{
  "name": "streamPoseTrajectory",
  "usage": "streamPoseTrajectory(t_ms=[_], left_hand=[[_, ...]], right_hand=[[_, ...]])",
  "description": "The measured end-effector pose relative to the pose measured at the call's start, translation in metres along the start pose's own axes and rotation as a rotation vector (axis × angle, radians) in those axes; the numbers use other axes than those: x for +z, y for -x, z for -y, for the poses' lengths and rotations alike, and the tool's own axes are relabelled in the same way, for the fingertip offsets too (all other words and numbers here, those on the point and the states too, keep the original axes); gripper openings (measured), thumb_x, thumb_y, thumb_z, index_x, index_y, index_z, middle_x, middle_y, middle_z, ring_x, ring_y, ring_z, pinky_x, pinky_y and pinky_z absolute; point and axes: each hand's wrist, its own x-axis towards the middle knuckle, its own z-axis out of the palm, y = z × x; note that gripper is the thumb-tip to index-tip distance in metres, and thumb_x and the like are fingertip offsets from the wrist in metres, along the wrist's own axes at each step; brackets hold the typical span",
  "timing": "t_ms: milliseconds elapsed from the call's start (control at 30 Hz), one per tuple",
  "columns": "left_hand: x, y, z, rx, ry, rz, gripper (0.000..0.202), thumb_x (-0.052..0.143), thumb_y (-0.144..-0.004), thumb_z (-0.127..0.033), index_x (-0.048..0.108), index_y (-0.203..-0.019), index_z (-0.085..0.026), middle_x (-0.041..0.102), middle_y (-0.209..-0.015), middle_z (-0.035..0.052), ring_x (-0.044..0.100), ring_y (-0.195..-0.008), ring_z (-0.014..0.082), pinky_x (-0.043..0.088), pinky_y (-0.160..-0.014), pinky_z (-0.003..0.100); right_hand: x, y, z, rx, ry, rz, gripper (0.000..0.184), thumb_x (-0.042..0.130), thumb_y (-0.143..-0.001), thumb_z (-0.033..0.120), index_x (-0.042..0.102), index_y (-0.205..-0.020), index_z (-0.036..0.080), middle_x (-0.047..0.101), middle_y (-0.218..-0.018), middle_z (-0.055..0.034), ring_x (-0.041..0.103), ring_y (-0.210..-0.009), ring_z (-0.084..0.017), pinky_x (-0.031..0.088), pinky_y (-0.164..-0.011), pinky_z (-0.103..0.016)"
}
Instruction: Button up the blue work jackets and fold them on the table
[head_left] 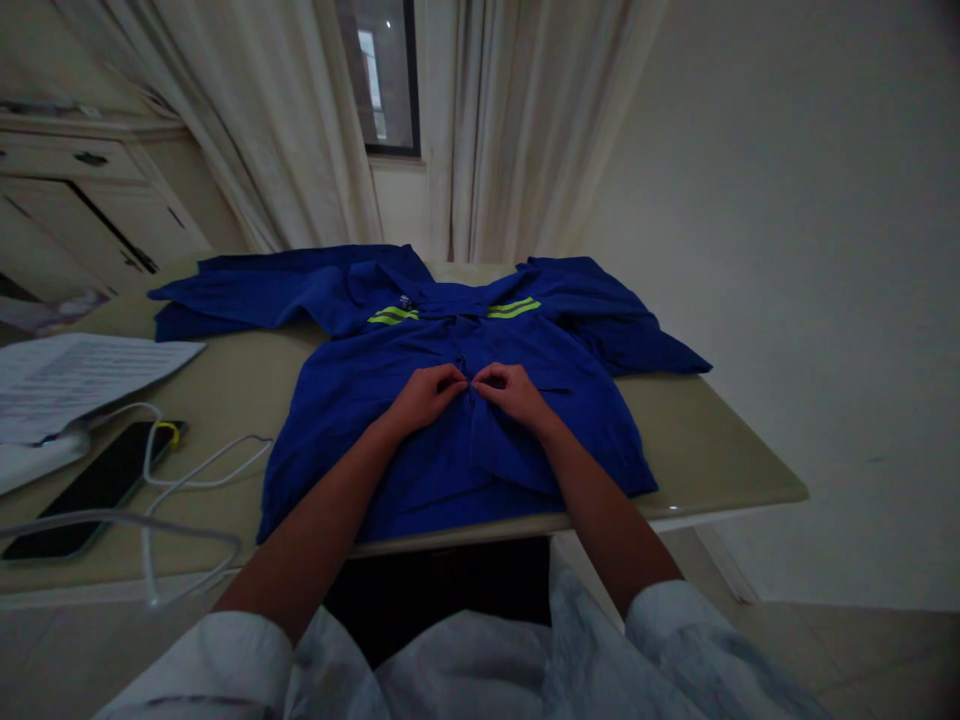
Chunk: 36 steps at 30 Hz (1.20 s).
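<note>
A blue work jacket [420, 450] with yellow-green stripes on the chest lies spread on the table, its collar at the far side and its sleeves out to both sides. My left hand [431, 392] is closed in a pinch on the left edge of the jacket's front opening. Just beside it, my right hand [514, 392] pinches the opposite edge. The fingertips of both hands nearly meet at the middle of the front. Any button or fastener between them is too small to make out.
On the left of the pale table [720, 450] lie printed papers [90, 375], a dark phone [97, 490] and a looped white cable [202, 484]. Curtains [510, 130] hang behind, a cabinet [82, 200] stands back left, and a wall [810, 250] rises at right.
</note>
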Motion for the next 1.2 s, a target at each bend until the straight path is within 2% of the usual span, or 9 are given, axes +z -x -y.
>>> streamPoseTrajectory(t_ms=[200,300,400,500,700,867,1067,1200], left_hand=[[0.004,-0.001,0.002,-0.056,0.192,-0.031,0.021,0.068,-0.086,-0.038,0.064,-0.094,-0.019,0.073,-0.085,0.0038,0.068,-0.076,0.0180,0.051,-0.071,0.029],[0.005,-0.001,0.000,-0.070,0.221,-0.029,0.024,0.068,-0.088,-0.041,0.062,-0.094,-0.019,0.070,-0.081,0.0021,0.065,-0.072,0.0166,0.049,-0.067,0.028],[0.006,0.000,-0.001,-0.077,0.239,0.000,0.027,0.070,-0.088,-0.044,0.061,-0.093,-0.019,0.065,-0.077,-0.0005,0.060,-0.068,0.0145,0.045,-0.063,0.027],[0.006,0.000,0.001,-0.067,0.291,0.029,0.026,0.071,-0.087,-0.042,0.059,-0.094,-0.019,0.062,-0.077,-0.0019,0.057,-0.068,0.0132,0.044,-0.064,0.026],[0.010,-0.002,0.008,-0.122,0.433,0.056,0.027,0.072,-0.082,-0.037,0.056,-0.095,-0.020,0.060,-0.080,-0.0027,0.056,-0.071,0.0125,0.042,-0.066,0.025],[0.010,-0.002,0.008,-0.212,0.432,0.040,0.030,0.072,-0.080,-0.039,0.056,-0.097,-0.020,0.059,-0.076,-0.0038,0.054,-0.068,0.0125,0.039,-0.064,0.025],[0.007,-0.002,0.002,-0.175,0.410,0.026,0.031,0.073,-0.082,-0.042,0.057,-0.097,-0.020,0.062,-0.080,-0.0020,0.058,-0.072,0.0135,0.042,-0.068,0.026],[0.006,-0.002,0.002,-0.209,0.472,0.028,0.036,0.077,-0.080,-0.044,0.058,-0.098,-0.020,0.063,-0.080,-0.0022,0.059,-0.071,0.0131,0.042,-0.067,0.025]], right_hand=[[0.002,0.003,0.007,-0.101,0.141,-0.024,0.008,0.071,-0.083,0.025,0.074,-0.082,0.018,0.069,-0.081,-0.0020,0.061,-0.069,-0.013,0.047,-0.066,-0.026],[0.003,0.006,0.012,-0.170,0.203,-0.027,0.002,0.071,-0.083,0.019,0.072,-0.082,0.018,0.067,-0.083,-0.0015,0.061,-0.070,-0.013,0.047,-0.067,-0.025],[0.004,0.009,0.017,-0.227,0.244,-0.017,0.003,0.070,-0.083,0.015,0.071,-0.082,0.018,0.065,-0.084,-0.0013,0.061,-0.070,-0.012,0.047,-0.066,-0.025],[0.004,0.010,0.021,-0.265,0.302,-0.007,0.005,0.070,-0.083,0.013,0.069,-0.083,0.018,0.064,-0.086,-0.0015,0.060,-0.072,-0.013,0.047,-0.069,-0.026],[0.004,0.010,0.024,-0.284,0.343,-0.006,0.009,0.070,-0.082,0.012,0.067,-0.087,0.018,0.061,-0.089,-0.0015,0.060,-0.074,-0.013,0.047,-0.070,-0.026],[0.005,0.010,0.021,-0.266,0.340,-0.003,0.008,0.069,-0.082,0.013,0.067,-0.087,0.019,0.062,-0.089,-0.0018,0.059,-0.074,-0.014,0.047,-0.071,-0.027],[0.007,0.010,0.019,-0.241,0.311,-0.017,0.008,0.069,-0.082,0.014,0.067,-0.087,0.020,0.063,-0.089,-0.0025,0.059,-0.076,-0.015,0.048,-0.071,-0.028],[0.004,0.011,0.021,-0.255,0.282,-0.008,0.007,0.068,-0.083,0.015,0.067,-0.088,0.020,0.063,-0.090,-0.0030,0.061,-0.078,-0.016,0.049,-0.072,-0.028]])
